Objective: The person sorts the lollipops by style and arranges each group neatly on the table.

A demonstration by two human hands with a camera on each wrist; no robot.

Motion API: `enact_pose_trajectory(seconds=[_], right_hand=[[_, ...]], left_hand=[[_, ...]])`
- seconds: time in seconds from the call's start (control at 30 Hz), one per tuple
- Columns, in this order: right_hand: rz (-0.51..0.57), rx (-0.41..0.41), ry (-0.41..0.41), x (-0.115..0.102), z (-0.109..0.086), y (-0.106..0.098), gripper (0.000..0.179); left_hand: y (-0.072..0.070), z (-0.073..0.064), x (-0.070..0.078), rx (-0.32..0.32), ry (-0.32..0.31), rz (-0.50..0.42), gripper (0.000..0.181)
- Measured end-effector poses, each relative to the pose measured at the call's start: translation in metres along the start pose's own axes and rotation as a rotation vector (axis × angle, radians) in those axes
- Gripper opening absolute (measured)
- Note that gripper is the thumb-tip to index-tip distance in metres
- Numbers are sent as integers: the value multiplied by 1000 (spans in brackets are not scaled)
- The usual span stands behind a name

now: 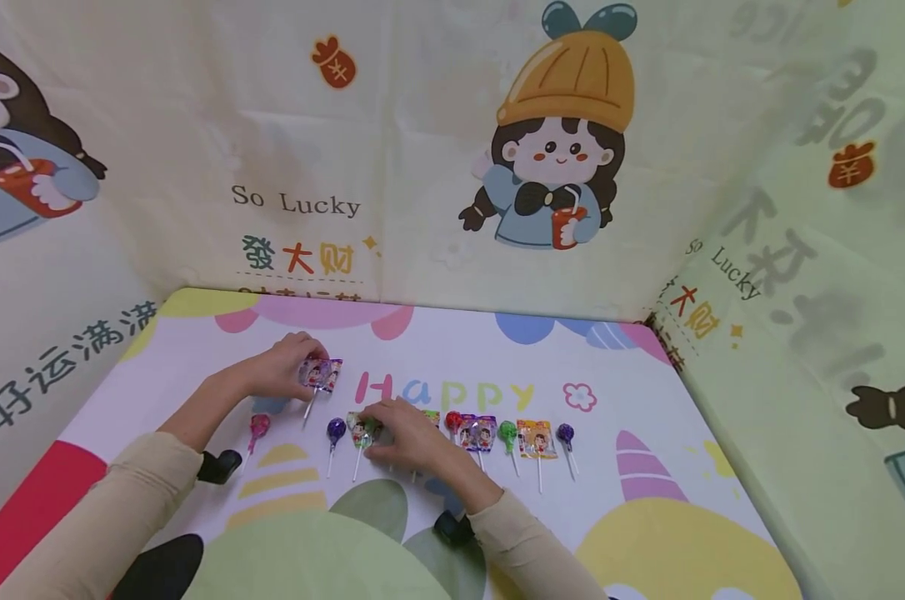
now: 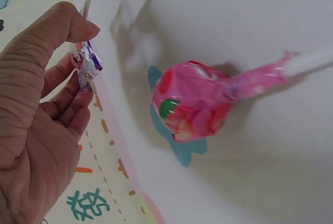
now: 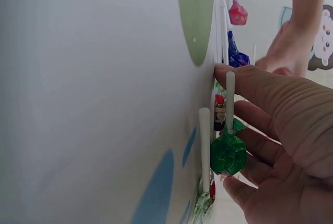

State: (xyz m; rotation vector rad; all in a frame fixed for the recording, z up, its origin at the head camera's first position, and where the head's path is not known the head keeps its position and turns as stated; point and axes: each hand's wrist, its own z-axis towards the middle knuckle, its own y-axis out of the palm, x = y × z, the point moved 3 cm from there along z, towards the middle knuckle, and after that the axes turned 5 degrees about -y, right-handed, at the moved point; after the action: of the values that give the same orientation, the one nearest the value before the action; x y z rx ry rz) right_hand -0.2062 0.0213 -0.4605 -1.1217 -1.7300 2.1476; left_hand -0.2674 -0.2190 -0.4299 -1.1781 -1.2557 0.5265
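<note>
My left hand (image 1: pixel 291 367) holds a lollipop in a flat purple wrapper (image 1: pixel 320 373) above the table, its white stick pointing down. The left wrist view has the thumb and fingertips pinching that wrapper (image 2: pixel 86 67). Below this hand lies a pink round lollipop (image 1: pixel 259 427). My right hand (image 1: pixel 407 437) reaches over the row and pinches a flat green-wrapped lollipop (image 1: pixel 361 431) between thumb and fingers. A dark blue round lollipop (image 1: pixel 336 429) is just left of it. Under the right palm, in the right wrist view, sits a green round lollipop (image 3: pixel 228 153), hidden from the head view.
Rightward along the row lie a red round lollipop (image 1: pixel 452 419), a flat purple one (image 1: pixel 478 433), a green round one (image 1: pixel 507 432), a flat orange one (image 1: pixel 537 439) and a purple round one (image 1: pixel 566 432). Printed cloth walls (image 1: pixel 422 275) enclose the patterned table (image 1: pixel 557 375).
</note>
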Motion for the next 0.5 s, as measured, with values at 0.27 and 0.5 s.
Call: enact_pose_trajectory(seconds=[0.27, 0.5], right_hand=[[2, -19, 7, 0, 0, 0, 48], [-19, -18, 5, 1, 1, -1, 48]], left_hand=[[-1, 19, -4, -11, -16, -6, 56], [-5, 28, -6, 10, -14, -15, 55]])
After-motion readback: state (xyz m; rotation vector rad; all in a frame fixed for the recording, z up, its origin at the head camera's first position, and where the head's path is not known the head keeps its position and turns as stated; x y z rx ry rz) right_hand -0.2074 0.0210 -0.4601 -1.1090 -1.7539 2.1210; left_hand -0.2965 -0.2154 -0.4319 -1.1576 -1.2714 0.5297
